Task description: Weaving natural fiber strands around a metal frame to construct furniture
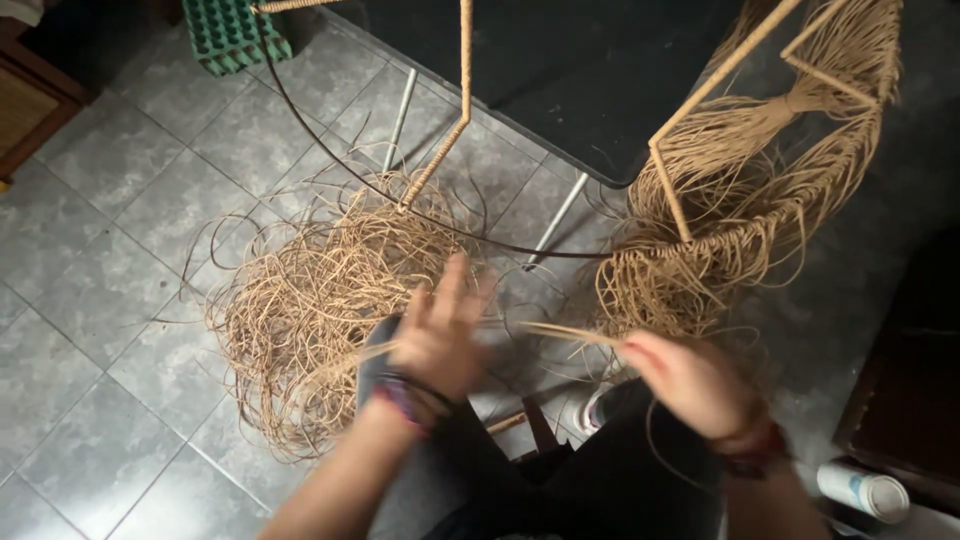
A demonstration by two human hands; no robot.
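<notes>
Your left hand (440,335) blurry, fingers spread apart, just above the big strand pile (320,300) on the grey floor (90,300), your right hand (690,385) pinched shut on a thin strand (565,335), right of that pile, woven frame (740,190) farther right

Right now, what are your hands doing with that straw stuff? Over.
Left hand open, blurred, by a strand. Right hand pinching that strand. Loose pile on floor; woven frame beside it.

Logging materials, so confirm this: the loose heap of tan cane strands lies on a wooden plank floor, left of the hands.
Wrong floor. The head view shows the heap of cane strands lying on grey stone tiles, not wooden planks; it does lie left of the hands.
</notes>
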